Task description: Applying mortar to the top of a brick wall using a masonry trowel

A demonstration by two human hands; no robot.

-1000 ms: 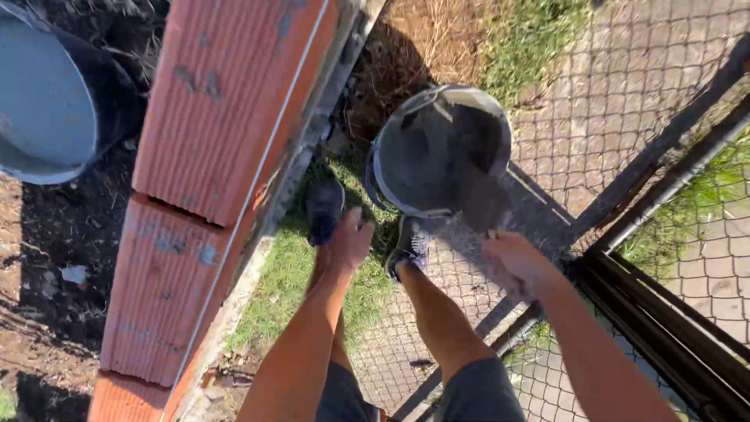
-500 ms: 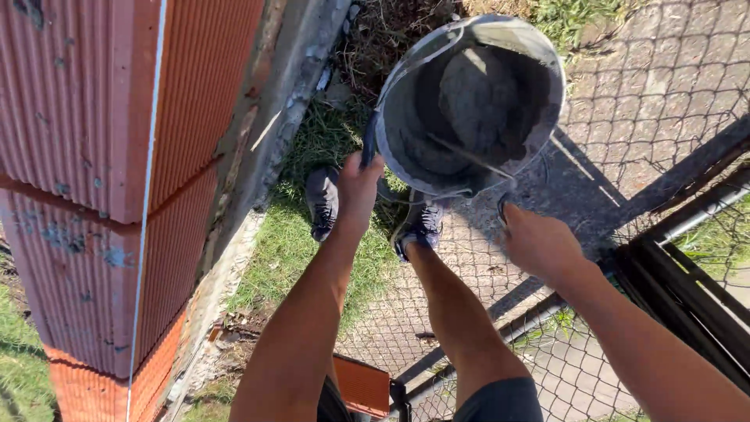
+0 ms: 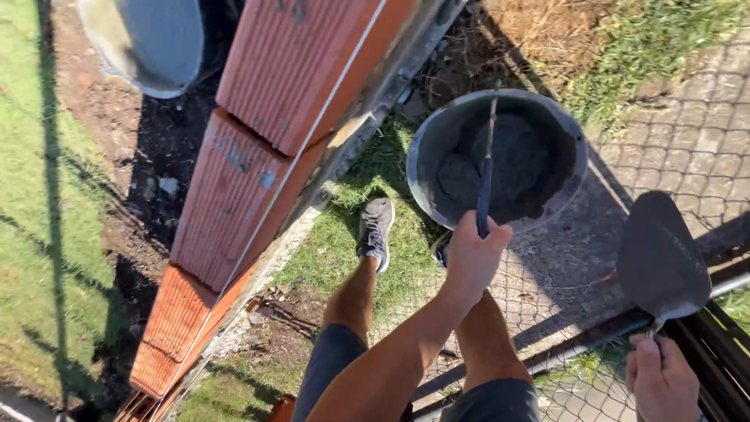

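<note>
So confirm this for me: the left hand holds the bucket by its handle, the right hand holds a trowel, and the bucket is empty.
Not quite. The bucket is not empty: the head view shows grey mortar inside it. The rest stands: the left hand holds the bucket by its handle, and the right hand holds a trowel.

Person seen from above: bare forearms without sleeves, left hand (image 3: pixel 473 254) and right hand (image 3: pixel 662 379) ungloved, without rings or a watch. Dark grey shorts (image 3: pixel 344 367) end at the knee. Lower legs bare; grey lace-up sneaker (image 3: pixel 376 233) with pale sole.
</note>
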